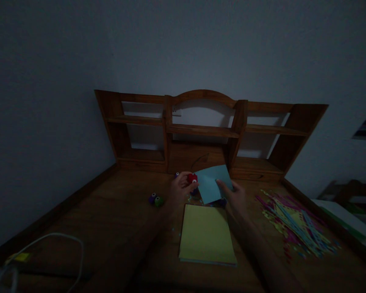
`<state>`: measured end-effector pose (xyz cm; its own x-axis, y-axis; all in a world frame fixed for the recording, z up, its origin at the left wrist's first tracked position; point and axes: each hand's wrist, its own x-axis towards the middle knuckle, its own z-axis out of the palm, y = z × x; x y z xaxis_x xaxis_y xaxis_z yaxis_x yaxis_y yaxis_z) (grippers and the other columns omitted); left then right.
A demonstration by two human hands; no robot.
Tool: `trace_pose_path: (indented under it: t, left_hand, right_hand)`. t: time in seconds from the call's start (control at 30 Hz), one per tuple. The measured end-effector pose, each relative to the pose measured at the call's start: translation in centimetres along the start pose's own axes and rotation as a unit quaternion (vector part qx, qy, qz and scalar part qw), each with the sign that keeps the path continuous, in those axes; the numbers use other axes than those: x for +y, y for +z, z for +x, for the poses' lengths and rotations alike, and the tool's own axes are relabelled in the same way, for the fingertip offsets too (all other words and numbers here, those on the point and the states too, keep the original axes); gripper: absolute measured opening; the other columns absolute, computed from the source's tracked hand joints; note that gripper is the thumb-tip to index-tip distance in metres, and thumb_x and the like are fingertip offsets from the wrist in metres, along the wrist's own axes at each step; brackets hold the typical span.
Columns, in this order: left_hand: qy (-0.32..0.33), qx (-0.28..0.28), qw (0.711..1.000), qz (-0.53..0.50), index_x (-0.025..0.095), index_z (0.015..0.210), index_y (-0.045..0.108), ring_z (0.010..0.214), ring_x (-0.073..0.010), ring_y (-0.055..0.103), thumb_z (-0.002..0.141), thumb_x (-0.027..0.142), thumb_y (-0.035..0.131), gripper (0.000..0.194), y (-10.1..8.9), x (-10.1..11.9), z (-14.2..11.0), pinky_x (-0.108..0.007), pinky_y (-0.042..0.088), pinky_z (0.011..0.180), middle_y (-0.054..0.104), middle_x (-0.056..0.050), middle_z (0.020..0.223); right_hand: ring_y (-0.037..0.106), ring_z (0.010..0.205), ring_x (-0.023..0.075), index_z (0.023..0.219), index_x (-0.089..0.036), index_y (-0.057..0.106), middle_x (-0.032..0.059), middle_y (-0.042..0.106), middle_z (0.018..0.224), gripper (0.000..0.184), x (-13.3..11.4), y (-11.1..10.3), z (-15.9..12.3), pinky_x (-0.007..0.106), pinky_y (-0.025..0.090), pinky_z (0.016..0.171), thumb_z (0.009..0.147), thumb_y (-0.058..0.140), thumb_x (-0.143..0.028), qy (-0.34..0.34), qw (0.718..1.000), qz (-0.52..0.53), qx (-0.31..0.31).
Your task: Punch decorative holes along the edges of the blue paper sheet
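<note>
My left hand (pixel 179 185) is closed around a small red paper punch (pixel 192 178) with a white round spot on it. Pinched between the thumb and fingers of my right hand (pixel 233 195) is a light blue sheet of paper (pixel 212 185), held up off the desk. Its left edge meets the red punch; whether it sits inside the slot is too dark to tell. A stack of paper with a yellow sheet (pixel 206 234) on top lies below my hands. Left of it stand a purple punch (pixel 153 198) and a green punch (pixel 159 201). More dark punches are partly hidden behind the hands.
A pile of coloured, punched paper strips (pixel 293 221) covers the desk's right side. Tiny paper bits lie around the stack. Along the back stands a wooden shelf unit (pixel 201 130) against the wall. A white cable (pixel 64 235) curls at the lower left, near a yellow scrap (pixel 22 257).
</note>
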<state>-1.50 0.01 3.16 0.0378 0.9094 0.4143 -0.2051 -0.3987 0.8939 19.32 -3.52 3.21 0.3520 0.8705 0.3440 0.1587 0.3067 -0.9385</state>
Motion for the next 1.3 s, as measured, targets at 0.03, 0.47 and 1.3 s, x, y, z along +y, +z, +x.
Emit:
trace_pose_path:
  t: [0.03,0.47,1.3]
  left_hand:
    - [0.002,-0.008,1.000,0.011,0.018,0.100,0.060,0.073,-0.0144,0.065,0.067,0.033,0.082,0.042,0.0,0.1,-0.1,-0.024,0.050,0.063,0.070,-0.005,0.093]
    - [-0.043,-0.051,0.997,-0.049,0.015,0.097,0.066,0.061,-0.0113,0.057,0.083,0.047,0.066,0.034,-0.9,-0.4,0.6,-0.023,0.044,0.058,0.065,-0.003,0.077]
    - [-0.134,-0.098,0.983,-0.077,0.017,0.081,0.061,0.040,-0.0036,0.031,0.078,0.055,0.067,0.039,-0.8,0.5,-0.3,-0.020,0.017,0.037,0.048,0.004,0.063]
  right_hand:
    - [0.061,0.067,0.0203,0.086,-0.013,0.074,0.0061,0.070,0.077,0.045,-0.5,-0.1,-0.1,0.029,0.049,0.057,0.068,0.075,-0.054,0.001,1.000,-0.006,0.004]
    - [0.059,0.063,0.0180,0.084,-0.013,0.073,0.0052,0.068,0.074,0.042,-1.5,-0.2,-0.3,0.027,0.046,0.054,0.066,0.078,-0.050,0.031,0.999,-0.007,-0.001]
    - [0.068,0.069,0.0254,0.096,-0.014,0.071,0.0124,0.074,0.087,0.049,1.2,0.3,-0.1,0.032,0.055,0.053,0.064,0.080,-0.050,0.097,0.990,0.098,-0.006]
